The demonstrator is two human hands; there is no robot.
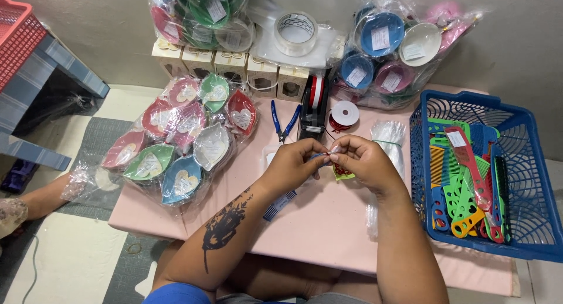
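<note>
My left hand (293, 163) and my right hand (362, 158) meet over the middle of the pink surface (328, 222), fingertips almost touching. Between them I pinch a small, thin piece (329, 152), pale with a bit of red and blue showing; it is too small for me to say exactly what it is. Its long axis seems to run left to right, from one set of fingertips to the other, so both hands are equally near it, each closed narrowly on an end. Just under my right hand a green leaf-shaped dish (340, 174) peeks out, lying on the surface and mostly hidden by my knuckles.

Straight ahead of my fingers, away from me, stands a black tape dispenser (314, 113), with blue-handled pliers (284, 122) just to its left and a spool of red wire (343, 115) just to its right. A bundle of clear plastic sleeves (388, 137) lies beside my right wrist. A comb in a clear sleeve (280, 203) sticks out from under my left forearm.

To the far right sits a blue basket (528, 163) filled with coloured combs (466, 181). To the left lies a bag of leaf-shaped dishes (182, 145), and at the back more bagged round dishes (387, 46) and a roll of clear tape (296, 33).
</note>
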